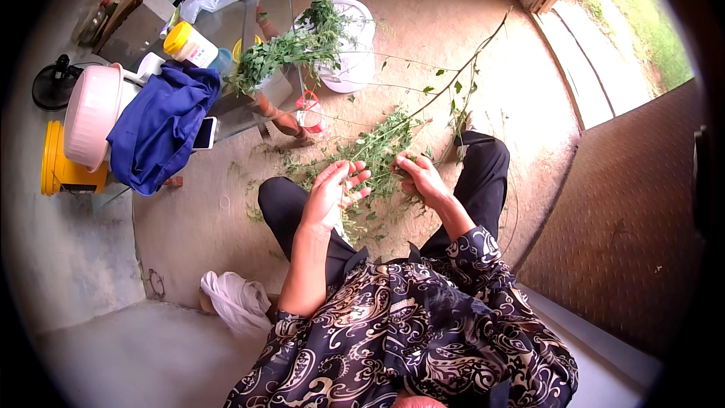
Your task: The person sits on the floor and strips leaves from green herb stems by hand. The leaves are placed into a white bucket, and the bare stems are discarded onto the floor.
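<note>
Between my knees, my left hand (pixel 334 190) pinches a thin green stem between thumb and forefinger, the other fingers spread. My right hand (pixel 420 177) is closed round small sprigs of greenery, to the right of it. Beneath and beyond both hands, a heap of leafy green plant cuttings (pixel 391 136) lies on the floor. A long branch with sparse leaves (pixel 470 62) reaches from the heap towards the upper right. More leafy bunches (pixel 283 54) rest across the corner of the glass table and a white lidded bucket (pixel 362 56).
At left, the glass-topped table (pixel 232 122) carries a blue cloth (pixel 164 124), a phone (pixel 205 134), a pink basin (pixel 93 116) and a yellow-lidded tub (pixel 190 45). A red-handled jar (pixel 310 113) stands by its leg. A metal door (pixel 617 209) and doorway are at right.
</note>
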Available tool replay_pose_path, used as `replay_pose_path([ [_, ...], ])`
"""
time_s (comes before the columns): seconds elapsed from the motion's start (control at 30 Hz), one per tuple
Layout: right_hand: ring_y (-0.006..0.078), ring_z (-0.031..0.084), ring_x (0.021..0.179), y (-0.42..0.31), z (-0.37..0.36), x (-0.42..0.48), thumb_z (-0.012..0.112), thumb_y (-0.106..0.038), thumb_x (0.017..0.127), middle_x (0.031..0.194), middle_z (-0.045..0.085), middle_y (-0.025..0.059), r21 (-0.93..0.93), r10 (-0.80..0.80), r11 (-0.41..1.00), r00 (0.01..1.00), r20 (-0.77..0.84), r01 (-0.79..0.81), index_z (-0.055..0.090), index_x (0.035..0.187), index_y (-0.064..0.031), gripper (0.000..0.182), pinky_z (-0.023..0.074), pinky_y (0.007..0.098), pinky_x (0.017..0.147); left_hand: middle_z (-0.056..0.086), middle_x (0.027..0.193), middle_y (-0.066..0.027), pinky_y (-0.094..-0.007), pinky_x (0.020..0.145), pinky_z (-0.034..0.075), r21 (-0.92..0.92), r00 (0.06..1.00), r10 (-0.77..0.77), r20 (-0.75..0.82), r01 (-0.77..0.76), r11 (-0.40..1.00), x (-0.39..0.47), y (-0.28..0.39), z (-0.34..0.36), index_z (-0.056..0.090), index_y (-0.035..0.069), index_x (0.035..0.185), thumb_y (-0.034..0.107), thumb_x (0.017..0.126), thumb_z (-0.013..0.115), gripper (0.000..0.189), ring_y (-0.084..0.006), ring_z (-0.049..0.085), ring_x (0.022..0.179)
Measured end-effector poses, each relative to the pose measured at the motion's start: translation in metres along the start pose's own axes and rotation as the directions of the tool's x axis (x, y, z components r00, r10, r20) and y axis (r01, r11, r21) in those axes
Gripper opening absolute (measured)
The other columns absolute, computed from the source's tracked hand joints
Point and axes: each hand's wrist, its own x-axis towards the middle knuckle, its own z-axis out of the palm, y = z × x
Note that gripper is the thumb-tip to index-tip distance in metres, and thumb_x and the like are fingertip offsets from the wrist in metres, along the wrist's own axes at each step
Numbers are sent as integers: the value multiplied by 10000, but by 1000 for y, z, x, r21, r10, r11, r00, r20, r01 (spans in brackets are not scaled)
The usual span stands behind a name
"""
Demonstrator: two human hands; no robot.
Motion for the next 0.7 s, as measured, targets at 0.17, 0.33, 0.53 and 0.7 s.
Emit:
replay_pose_path([
  [0.17,8,320,486,-5,32,-14,553,-245,977,784,554,-61,232,10,970,963,270,-76,575,992,-116,132,248,188,446,626,1170,-68,-442,822,545,-79,996,-81,33,83,993,13,-17,-9,595,116,1106,193,994,501,165,-209,628,1031],
  [0.33,14,346,496,0,51,-8,566,-278,975,678,477,-69,200,-1,978,945,327,-68,584,857,-103,211,241,209,436,637,1164,-32,-304,721,508,-35,998,-58,15,58,998,18,-23,-13,606,108,1134,202,977,531,198,-132,624,944],
  [0.53,12,289,481,-7,55,-9,588,-281,972,649,443,-83,165,-6,986,968,251,-36,601,882,-111,192,227,211,438,650,1036,-16,-218,719,462,356,933,238,-269,-134,925,6,-22,8,621,48,1083,230,970,578,218,-83,595,892],
  [0.7,36,380,511,-2,50,-2,576,-271,976,655,496,-51,-90,-135,985,979,156,150,606,882,-77,217,292,226,454,568,797,36,-193,644,406,760,887,461,-16,-289,582,-23,-29,-9,630,23,957,134,945,621,113,-28,486,735],
])
